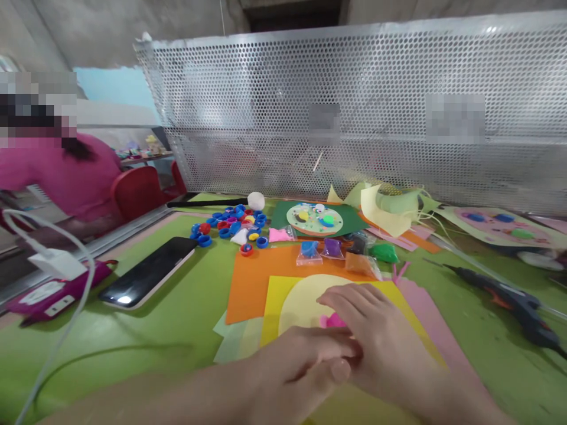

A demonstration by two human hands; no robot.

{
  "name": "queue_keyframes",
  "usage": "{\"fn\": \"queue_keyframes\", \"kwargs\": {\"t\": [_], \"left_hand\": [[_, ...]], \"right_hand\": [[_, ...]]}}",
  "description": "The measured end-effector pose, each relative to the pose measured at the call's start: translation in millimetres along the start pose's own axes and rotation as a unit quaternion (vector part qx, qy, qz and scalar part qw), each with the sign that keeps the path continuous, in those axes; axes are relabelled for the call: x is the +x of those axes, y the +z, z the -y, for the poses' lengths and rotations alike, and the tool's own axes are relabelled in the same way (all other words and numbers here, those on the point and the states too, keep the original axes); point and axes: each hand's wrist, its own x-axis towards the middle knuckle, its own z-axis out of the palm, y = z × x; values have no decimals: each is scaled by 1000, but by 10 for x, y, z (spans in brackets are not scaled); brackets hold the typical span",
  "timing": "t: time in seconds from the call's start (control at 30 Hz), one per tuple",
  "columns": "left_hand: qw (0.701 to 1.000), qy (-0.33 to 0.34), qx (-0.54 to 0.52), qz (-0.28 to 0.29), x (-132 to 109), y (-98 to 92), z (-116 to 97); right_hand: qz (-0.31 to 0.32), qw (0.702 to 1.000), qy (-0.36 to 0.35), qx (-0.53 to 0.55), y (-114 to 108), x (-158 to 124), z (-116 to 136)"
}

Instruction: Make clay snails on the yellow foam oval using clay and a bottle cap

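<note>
1. Right hand (376, 339): comes in from the lower right. Its fingers (341, 298) are stretched out flat and close together, lying over a pink lump (332, 320).
2. Left hand (305, 360): comes in from the lower left, its fingers curled against the right hand. I cannot tell whether they grip anything.
3. Pink lump: on a pale yellow disc (296, 307), partly hidden by the right fingers.
4. Disc: on a yellow sheet (272, 307), which overlaps an orange sheet (252, 283) on the green surface (186, 307).
5. Small bags of coloured clay (319, 249): on the orange sheet, beyond the disc.
6. Bottle caps (230, 224), blue and red: far left of the sheets.
7. Phone (146, 271): face up, left of the orange sheet.
8. Glue gun (509, 301): well to the right.
</note>
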Motion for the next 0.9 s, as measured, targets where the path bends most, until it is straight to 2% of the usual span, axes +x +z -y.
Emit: {"fn": "queue_keyframes", "kwargs": {"t": [0.07,0.13,0.27,0.33,0.47,0.53,0.73,0.8,0.9], "left_hand": [[1000,17,21,-5,5,-12,-28],[998,17,41,-34,-24,-49,-57],[995,-12,76,-71,-97,-120,-67],[994,-10,91,-65,-97,-121,-54],[994,10,112,-9,-48,-68,-45],[994,-1,112,-5,-35,-53,-56],[991,-92,28,-91,-52,-114,-36],[987,-120,-19,-105,-52,-127,-5],[985,-128,-57,-105,-42,-121,14]], "right_hand": [[-8,1000,-3,-7,-21,-4,6],[-18,1000,1,-23,-78,-4,-29],[-21,998,8,-54,-166,12,-110],[-17,999,16,-48,-151,20,-103],[16,1000,20,-10,-75,20,-21],[22,1000,10,-9,-75,15,-7],[22,998,33,-40,-205,7,-166],[38,997,59,-25,-228,2,-211],[81,991,107,7,-218,-4,-219]]}}
